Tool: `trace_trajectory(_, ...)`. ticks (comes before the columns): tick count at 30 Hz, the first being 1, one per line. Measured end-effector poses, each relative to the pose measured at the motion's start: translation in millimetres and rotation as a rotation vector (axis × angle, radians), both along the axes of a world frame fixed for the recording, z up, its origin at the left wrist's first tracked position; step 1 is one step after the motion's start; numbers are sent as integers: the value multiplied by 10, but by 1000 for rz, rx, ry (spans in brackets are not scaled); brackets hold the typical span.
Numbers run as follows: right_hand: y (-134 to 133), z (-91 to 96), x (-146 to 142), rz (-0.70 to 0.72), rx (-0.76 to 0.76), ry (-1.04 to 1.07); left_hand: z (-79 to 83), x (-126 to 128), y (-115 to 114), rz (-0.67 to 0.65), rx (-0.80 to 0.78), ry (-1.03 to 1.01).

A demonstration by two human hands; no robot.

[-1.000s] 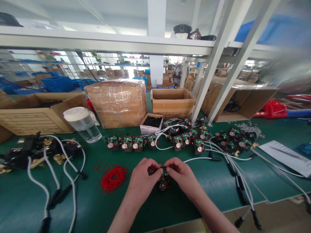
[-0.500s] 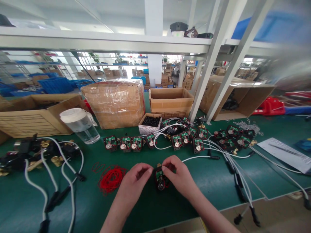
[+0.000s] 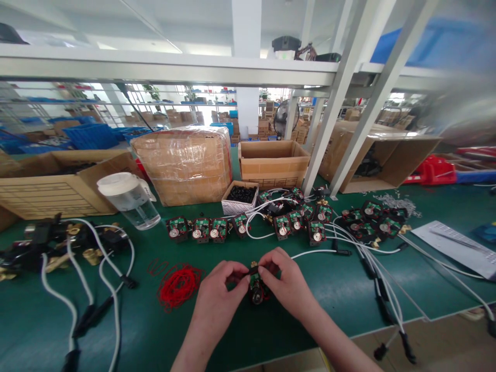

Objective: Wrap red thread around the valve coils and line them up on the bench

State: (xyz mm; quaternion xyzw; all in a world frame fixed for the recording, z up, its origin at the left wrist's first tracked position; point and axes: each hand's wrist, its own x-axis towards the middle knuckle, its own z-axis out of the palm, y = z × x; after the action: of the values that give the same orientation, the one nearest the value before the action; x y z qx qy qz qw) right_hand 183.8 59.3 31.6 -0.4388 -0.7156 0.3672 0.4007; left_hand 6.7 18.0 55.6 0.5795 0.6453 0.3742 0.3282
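Observation:
A small unit with a green circuit board, black housing and brass fitting [image 3: 256,295] rests on the green table in front of me. Over its far end, a short black piece [image 3: 253,270] spans my fingertips. My left hand [image 3: 221,292] pinches the left end of that piece, thumb and forefinger closed. The other end is between the closed thumb and fingers of my right hand [image 3: 287,281], just above the unit's right side. A white cable [image 3: 315,251] runs out to the right behind my right hand. My fingers hide part of the board.
Left of my hands lies a tangle of red wire [image 3: 179,287]. Several similar circuit-board units [image 3: 219,229] stand in a row behind. A small box of black parts [image 3: 241,196], a water jug [image 3: 129,200] and cartons [image 3: 184,165] are farther back. White cables [image 3: 372,266] trail at right.
My left hand has moved a little right, its fingertips now meeting the black piece over the unit. My right hand has hardly moved.

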Motion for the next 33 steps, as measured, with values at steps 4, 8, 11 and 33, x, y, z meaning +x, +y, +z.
trace_trajectory(4,-3,3,-2,1,-5,0,25,-5,-16,3,-3,18)
trace_trajectory(8,2,-1,3,0,6,1,59,-13,-24,0,12,28)
trace_trajectory(11,11,5,5,8,9,3,70,-5,6,-25,12,40)
trace_trajectory(33,63,-33,69,54,-138,92,84,131,147,-38,-1,135)
